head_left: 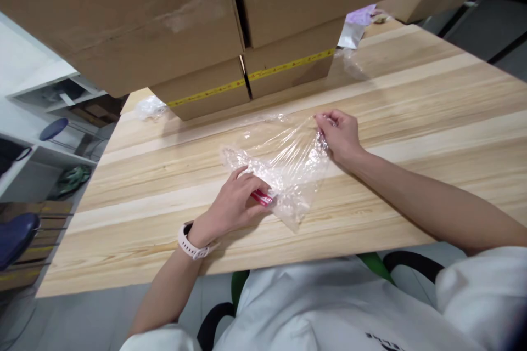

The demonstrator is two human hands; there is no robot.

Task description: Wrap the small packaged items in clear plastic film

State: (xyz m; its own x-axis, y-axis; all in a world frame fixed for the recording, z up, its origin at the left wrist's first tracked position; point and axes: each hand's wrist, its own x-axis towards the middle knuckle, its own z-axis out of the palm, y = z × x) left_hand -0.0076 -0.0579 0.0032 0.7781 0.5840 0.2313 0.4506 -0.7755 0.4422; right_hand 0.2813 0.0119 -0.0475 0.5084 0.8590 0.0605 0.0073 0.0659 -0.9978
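Left hand (pixel 236 200) closed round small red item (pixel 262 197), thumb and fingers apparently steadying it at near side of clear plastic (pixel 294 167); whether inside plastic, cannot tell. Right hand (pixel 341 134) pinches plastic's far right edge, seemingly for tension: creases fan from fingertips. Plastic lies on table (pixel 395 192), perhaps for flat support, before cardboard boxes (pixel 288 66).

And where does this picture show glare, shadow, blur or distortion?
All in the head view: white glare on the crumpled clear plastic film; soft shadow on the pale striped wooden table below the left hand; markings on the small pink-red object too blurred to read; brown cardboard boxes look slanted, perhaps from lens distortion.
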